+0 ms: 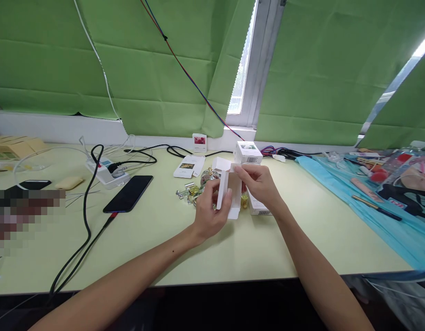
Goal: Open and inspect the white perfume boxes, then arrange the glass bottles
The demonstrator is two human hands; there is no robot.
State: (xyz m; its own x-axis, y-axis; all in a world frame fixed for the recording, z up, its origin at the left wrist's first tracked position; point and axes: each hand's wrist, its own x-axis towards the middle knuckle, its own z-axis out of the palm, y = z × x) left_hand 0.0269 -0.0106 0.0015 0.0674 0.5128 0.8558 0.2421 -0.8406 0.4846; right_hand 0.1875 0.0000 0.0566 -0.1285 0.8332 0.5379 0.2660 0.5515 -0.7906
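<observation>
Between both hands a small white cardboard box is held up with its flaps open, so that I look into its hollow inside. My left hand grips its left side, thumb on the near wall. With a pinch, my right hand holds the upper right edge. Behind my left hand lie shiny glass and metal pieces and a clear glass item with a gold knob, partly hidden. Another white box lies below my right hand, and a small yellow piece is beside it.
Farther back stand a white box and a small picture card; a flattened box lies nearby. To the left are a phone on a cable and a power strip. Blue cloth with clutter covers the right side.
</observation>
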